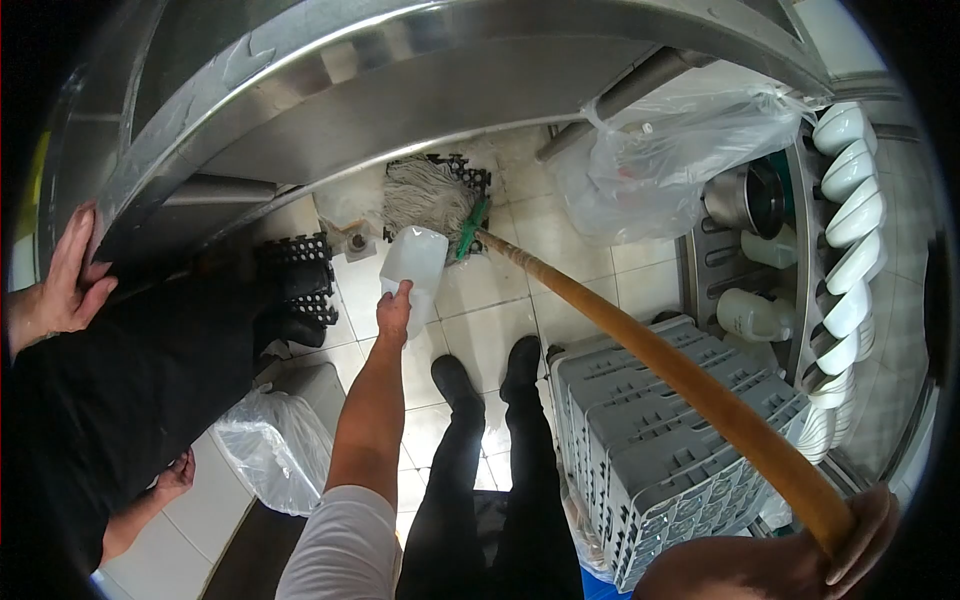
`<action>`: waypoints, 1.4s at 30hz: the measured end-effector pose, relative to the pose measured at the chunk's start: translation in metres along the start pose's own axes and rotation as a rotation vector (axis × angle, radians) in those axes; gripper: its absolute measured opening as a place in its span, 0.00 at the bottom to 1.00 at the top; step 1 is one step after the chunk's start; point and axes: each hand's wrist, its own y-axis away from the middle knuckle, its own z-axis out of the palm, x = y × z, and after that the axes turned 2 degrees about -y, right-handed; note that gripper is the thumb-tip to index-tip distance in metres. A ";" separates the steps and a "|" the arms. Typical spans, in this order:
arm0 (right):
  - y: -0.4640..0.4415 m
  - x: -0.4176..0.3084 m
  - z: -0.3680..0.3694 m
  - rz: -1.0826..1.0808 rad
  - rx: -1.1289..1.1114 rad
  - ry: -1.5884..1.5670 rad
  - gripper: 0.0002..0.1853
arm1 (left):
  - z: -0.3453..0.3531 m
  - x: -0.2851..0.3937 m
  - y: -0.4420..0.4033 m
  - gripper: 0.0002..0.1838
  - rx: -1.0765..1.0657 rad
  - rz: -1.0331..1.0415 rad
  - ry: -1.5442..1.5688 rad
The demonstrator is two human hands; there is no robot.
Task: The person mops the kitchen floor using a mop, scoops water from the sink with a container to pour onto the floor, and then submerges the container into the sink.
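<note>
My left hand [395, 312] is closed round the near end of a white plastic container [416, 262], shaped like a scoop, held low over the floor. My right hand [865, 535], at the lower right, grips the top of a mop's wooden handle [640, 345]. The handle slants down and away to a green clamp [470, 228]. Grey mop strings [428, 198] lie spread on the floor and a black perforated mat, just beyond the white container. Close to the strings, a floor drain [355, 240] shows in the tiles.
A steel counter [400, 110] curves overhead. A co-worker in black stands at the left, one hand [68, 285] on its edge. A lined bin [275, 440] stands beside them. Grey dish racks [680, 420] stack at my right; white bowls [853, 240] and plastic bags [650, 180] lie beyond.
</note>
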 end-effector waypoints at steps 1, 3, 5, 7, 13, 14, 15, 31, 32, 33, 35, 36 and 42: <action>0.000 0.000 0.000 0.002 0.005 0.004 0.20 | 0.000 -0.007 -0.012 0.46 0.034 0.021 -0.060; 0.002 -0.002 0.000 0.006 0.015 0.010 0.20 | -0.001 -0.006 -0.014 0.47 0.122 0.062 -0.246; 0.002 -0.006 -0.005 0.026 -0.029 0.015 0.20 | -0.005 0.018 0.009 0.50 0.232 0.103 -0.501; 0.003 -0.009 -0.007 0.045 -0.044 0.024 0.20 | -0.009 0.033 0.021 0.52 0.222 0.129 -0.590; 0.022 0.014 -0.033 -0.149 0.069 0.739 0.20 | -0.031 0.063 0.069 0.55 0.211 0.155 -0.648; 0.034 0.051 -0.032 -0.065 0.179 0.699 0.17 | -0.039 0.064 0.084 0.55 0.224 0.147 -0.647; 0.045 0.087 -0.031 0.014 0.291 0.648 0.14 | -0.050 0.062 0.095 0.56 0.249 0.131 -0.585; -0.055 0.019 0.119 0.094 -0.207 -0.195 0.25 | -0.164 -0.172 0.255 0.57 0.356 -0.299 0.029; -0.065 0.008 0.127 0.087 -0.246 -0.228 0.25 | -0.164 -0.184 0.256 0.54 0.378 -0.280 0.104; -0.074 0.000 0.134 0.080 -0.284 -0.261 0.25 | -0.165 -0.182 0.260 0.52 0.376 -0.269 0.123; -0.082 -0.012 0.139 0.084 -0.379 -0.308 0.26 | -0.169 -0.180 0.270 0.50 0.371 -0.252 0.157; -0.084 -0.017 0.137 0.094 -0.436 -0.323 0.26 | -0.168 -0.179 0.271 0.47 0.394 -0.224 0.204; -0.054 0.001 0.095 0.116 -0.532 -0.374 0.30 | -0.164 -0.143 0.281 0.39 0.367 -0.183 0.355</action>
